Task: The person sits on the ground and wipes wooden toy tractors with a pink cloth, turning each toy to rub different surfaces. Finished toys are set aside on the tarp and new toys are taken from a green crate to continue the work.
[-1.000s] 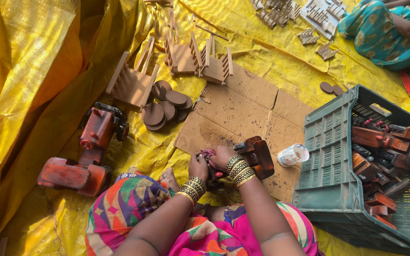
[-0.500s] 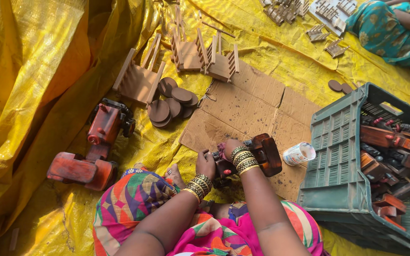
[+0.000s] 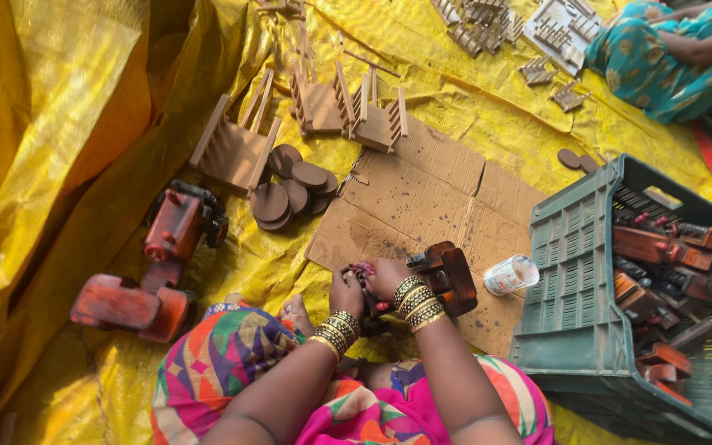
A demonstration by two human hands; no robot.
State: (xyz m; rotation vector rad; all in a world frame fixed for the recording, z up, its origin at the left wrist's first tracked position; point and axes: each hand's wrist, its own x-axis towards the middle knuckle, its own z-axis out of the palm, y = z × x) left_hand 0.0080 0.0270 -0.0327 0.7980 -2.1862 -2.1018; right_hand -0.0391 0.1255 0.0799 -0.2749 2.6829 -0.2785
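your left hand (image 3: pixel 346 294) and right hand (image 3: pixel 387 276) meet over the near edge of the flattened cardboard sheet (image 3: pixel 422 198), both closed around a dark brown wooden toy piece (image 3: pixel 447 276) with a small pink-red part pinched between the fingers; exactly what the fingertips are doing there is too small to tell. judging by what lies around you, the work looks partway through: one red wooden toy tractor (image 3: pixel 154 264) sits assembled on the yellow tarpaulin (image 3: pixel 59 124) to your left, while a pile of round wooden wheels (image 3: pixel 290 185) and several slatted wooden cart frames (image 3: pixel 232 148) beyond it look unjoined. the green plastic crate (image 3: pixel 570 272) on your right holds many more brown and red wooden parts, so a good deal seems left. a small white container (image 3: pixel 511 274) lies on its side just beside the piece. another person in a teal garment (image 3: pixel 669 58) sits well apart at the top right.
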